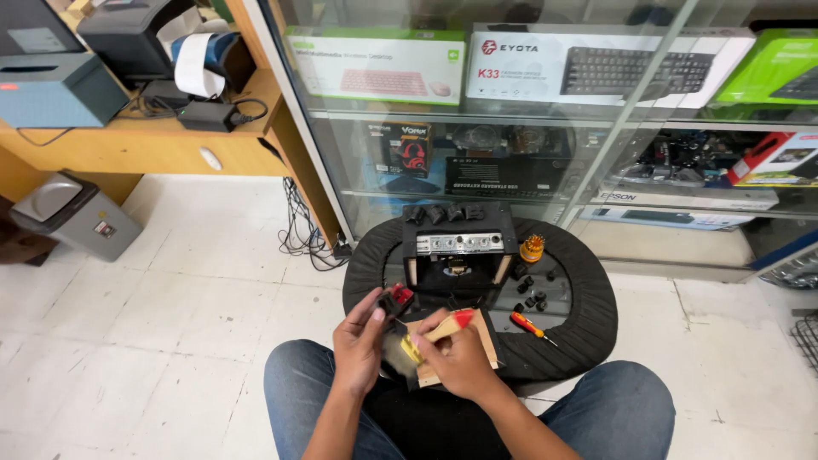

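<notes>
A round black mat (588,328) on the tiled floor carries a small black amplifier (460,251) at its back edge, keeping loose knobs (532,298) and a red-handled screwdriver (530,325) gathered within reach. Over the mat's near edge, above the lap, the left hand (360,345) pinches a wooden-backed panel (477,336) by its red-and-black part, steadying it. The right hand (460,358) is closed round a red-tipped brush (439,332), bristles down on the panel.

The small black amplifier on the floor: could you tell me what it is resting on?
The amplifier sits on a black round mat, among loose knobs. What lies under its base is hidden.
</notes>
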